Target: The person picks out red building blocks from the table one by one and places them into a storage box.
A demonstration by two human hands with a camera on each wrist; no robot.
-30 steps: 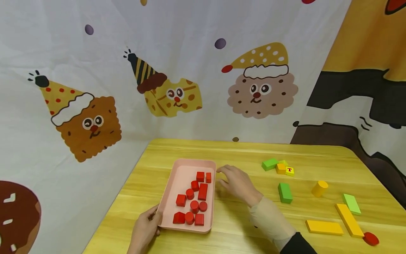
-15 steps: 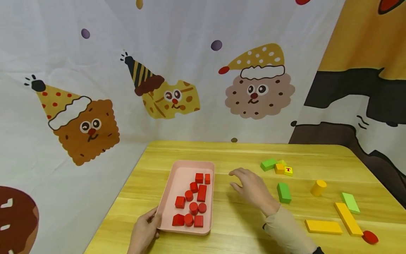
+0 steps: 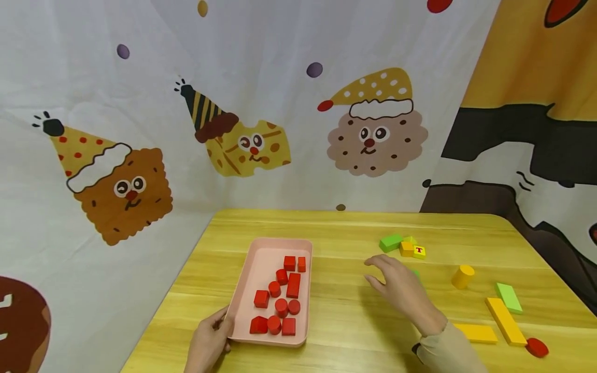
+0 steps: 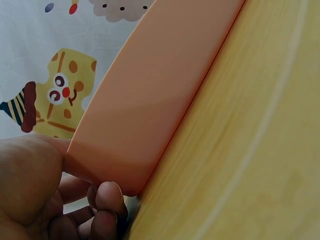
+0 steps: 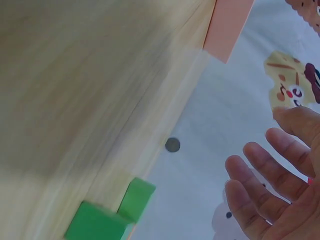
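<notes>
My left hand [image 3: 208, 338] pinches the near left corner of a pink tray [image 3: 262, 256]. The left wrist view has its thumb at the rim and curled fingertips [image 4: 109, 196] low against the outer wall [image 4: 135, 115]. Several red blocks lie in the tray, among them a long rectangular one [image 3: 293, 286], cylinders [image 3: 281, 307] and cubes [image 3: 261, 298]. Over the table, right of the tray, my right hand [image 3: 404, 287] is held with spread fingers and nothing in them. It partly covers a green block [image 3: 416, 275]; the right wrist view shows that block [image 5: 97, 222] below the hand.
Beyond the right hand sit a light green block [image 3: 391, 242], an orange cube [image 3: 407, 249] and a yellow T cube [image 3: 419, 252]. Farther right are a yellow cylinder [image 3: 463, 276], a pale green block [image 3: 509, 297], yellow planks [image 3: 506, 321] and a red piece [image 3: 537, 347]. A printed curtain [image 3: 261, 41] hangs behind.
My right hand has moved away from the tray's right side, rightward toward the green blocks, with nothing in it. My left hand keeps hold of the tray corner, and the red blocks stay in place.
</notes>
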